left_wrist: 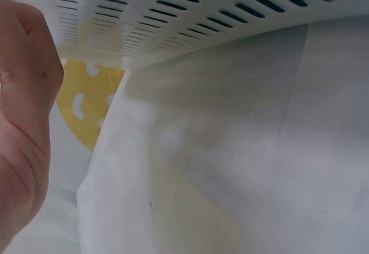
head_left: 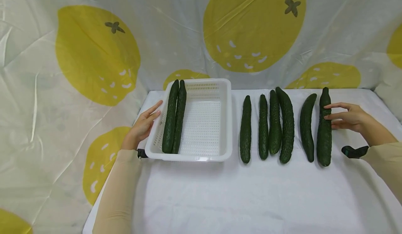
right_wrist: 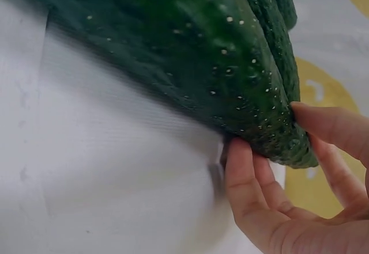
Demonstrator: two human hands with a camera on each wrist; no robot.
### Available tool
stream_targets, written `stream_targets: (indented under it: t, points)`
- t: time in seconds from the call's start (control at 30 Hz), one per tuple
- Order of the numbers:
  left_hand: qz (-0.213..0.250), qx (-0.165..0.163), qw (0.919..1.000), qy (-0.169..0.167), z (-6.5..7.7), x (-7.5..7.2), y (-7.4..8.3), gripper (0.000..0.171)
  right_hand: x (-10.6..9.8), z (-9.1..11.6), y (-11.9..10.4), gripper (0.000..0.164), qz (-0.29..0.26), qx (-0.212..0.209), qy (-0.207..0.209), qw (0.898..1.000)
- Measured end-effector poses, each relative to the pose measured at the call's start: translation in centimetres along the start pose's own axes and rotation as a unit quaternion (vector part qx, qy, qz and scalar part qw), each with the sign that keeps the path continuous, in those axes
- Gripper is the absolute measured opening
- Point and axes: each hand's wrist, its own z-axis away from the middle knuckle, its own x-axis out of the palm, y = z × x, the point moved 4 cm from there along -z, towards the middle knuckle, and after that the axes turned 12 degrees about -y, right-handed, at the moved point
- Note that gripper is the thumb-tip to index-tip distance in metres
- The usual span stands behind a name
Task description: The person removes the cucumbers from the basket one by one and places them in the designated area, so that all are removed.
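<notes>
My left hand lies along the left wall of a white plastic basket, its fingers fairly straight and the fingertips right at the rim. In the left wrist view the hand is beside the slotted basket wall. Two long dark green cucumbers lean side by side inside, along the basket's left. At the far right, my right hand holds the upper part of a thick cucumber. The right wrist view has fingertips on both sides of that bumpy cucumber.
Between the basket and the right hand, several cucumbers lie lengthwise in a row, one of them curved. A white cloth covers the table. Behind it hangs a lemon-patterned sheet. Black straps show at both wrists.
</notes>
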Motion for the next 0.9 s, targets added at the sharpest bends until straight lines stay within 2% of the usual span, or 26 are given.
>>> stream_targets:
  t: [0.17,0.33,0.63,0.9]
  points:
    - [0.012,-0.004,0.9999,-0.002,-0.07,0.2,0.08,0.054,0.33,0.06,0.17,0.045,-0.007,-0.008,0.008,1.0]
    - [0.012,-0.001,0.9999,0.001,-0.11,0.2,0.04,0.054,0.6,-0.04,0.09,0.039,0.022,-0.015,0.026,0.999]
    - [0.005,0.0,0.9999,0.011,-0.13,0.14,0.13,0.054,0.86,0.02,-0.11,0.035,0.032,-0.026,0.025,0.999]
    - [0.009,-0.009,0.9999,0.008,0.05,0.15,0.08,0.054,0.69,0.26,-0.6,0.032,0.041,-0.042,0.077,0.995]
